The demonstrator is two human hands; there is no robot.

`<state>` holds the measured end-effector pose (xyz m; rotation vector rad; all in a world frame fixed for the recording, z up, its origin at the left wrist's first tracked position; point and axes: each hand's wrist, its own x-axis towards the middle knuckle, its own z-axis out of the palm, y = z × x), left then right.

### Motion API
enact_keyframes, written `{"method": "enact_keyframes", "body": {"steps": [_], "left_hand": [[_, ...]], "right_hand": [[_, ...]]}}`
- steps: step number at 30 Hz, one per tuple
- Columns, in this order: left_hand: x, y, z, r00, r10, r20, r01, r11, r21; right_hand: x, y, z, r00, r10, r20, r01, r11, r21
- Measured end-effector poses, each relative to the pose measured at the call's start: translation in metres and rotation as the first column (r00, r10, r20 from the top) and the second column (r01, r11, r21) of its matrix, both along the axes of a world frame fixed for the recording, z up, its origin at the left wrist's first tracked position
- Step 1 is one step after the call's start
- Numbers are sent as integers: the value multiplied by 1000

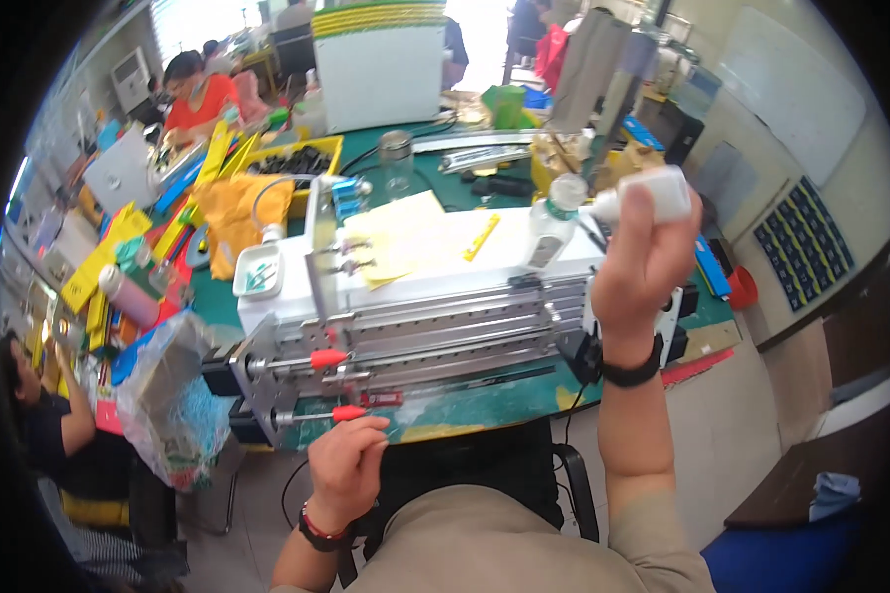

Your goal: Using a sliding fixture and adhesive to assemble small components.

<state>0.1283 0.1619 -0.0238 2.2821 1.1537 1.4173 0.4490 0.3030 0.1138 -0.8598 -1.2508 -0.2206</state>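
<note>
- White plastic squeeze bottle (667, 196): raised above the right end of the machine, lying roughly sideways, narrow end toward the left.
- My right hand (638, 267): clamped round that bottle, thumb across its near side; black band on the wrist.
- My left hand (344, 465): well apart from the right, at the machine's near left edge. Fingers curled, tips just beside the lower red cone (348, 413); cannot tell whether they touch it or pinch anything.
- Upper red cone (328, 359): on a metal rod, farther from me than the lower one.
- Aluminium-framed machine (435, 331): lengthwise across the table's near side, rails running left to right.
- Clear bottle (547, 237): upright behind the rails, left of the squeeze bottle.
- Yellow paper (405, 232) and a short yellow strip (482, 237): behind the rails.
- Small white dish (259, 271): teal pieces inside, left of the paper.
- Orange-yellow envelope (242, 217): beyond the dish.
- Clear plastic bag (158, 395): pale blue bits inside, left of the machine.
</note>
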Motion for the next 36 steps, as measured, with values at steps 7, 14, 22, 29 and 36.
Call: {"method": "enact_keyframes", "body": {"steps": [7, 14, 22, 29, 36], "left_hand": [[-2, 14, 16, 978, -51, 203, 139, 883, -448], [-6, 17, 44, 995, -71, -69, 32, 892, -451], [-9, 40, 66, 810, -104, -577, 51, 993, -107], [-23, 55, 76, 649, -239, -722, 143, 971, -192], [-27, 75, 78, 551, -295, -781, 219, 954, -206]], "right_hand": [[41, 54, -2, 981, -138, 136, 172, 941, -292], [15, -75, -95, 903, 312, 295, -232, 933, -276], [21, -108, -224, 791, 272, 549, 196, 737, -647], [32, -105, -210, 652, 568, 502, 102, 590, -801], [-8, -145, -155, 337, 657, -674, -795, -186, -578]]}}
